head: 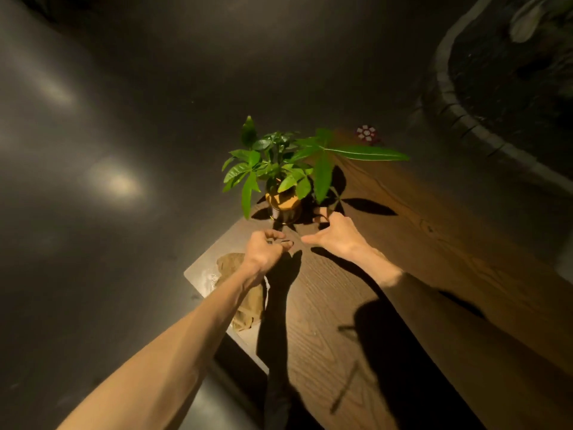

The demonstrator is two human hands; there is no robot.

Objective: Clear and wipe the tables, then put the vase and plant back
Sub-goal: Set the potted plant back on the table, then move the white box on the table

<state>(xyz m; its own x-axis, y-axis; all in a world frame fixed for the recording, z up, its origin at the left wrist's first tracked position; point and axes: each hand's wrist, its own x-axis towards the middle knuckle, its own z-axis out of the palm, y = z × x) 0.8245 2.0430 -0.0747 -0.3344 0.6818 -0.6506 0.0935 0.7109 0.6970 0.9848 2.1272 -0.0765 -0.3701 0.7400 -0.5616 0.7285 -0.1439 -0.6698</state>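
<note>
Both hands are empty: the left hand (266, 248) loosely curled, the right hand (336, 232) spread open, both just near of the plant (283, 178), not touching it. It stands upright on the wooden table (403, 274), so I'd guess it's back. A cloth (245, 293) lies at the left edge. No vase visible.

table: dark brown wooden tabletop (387, 274), visible grain, matt
pot: small round gold metal pot (283, 209), shiny
cloth: tan crumpled cloth (245, 305), rough
floor: dark grey floor (93, 150), smooth, glossy
</note>
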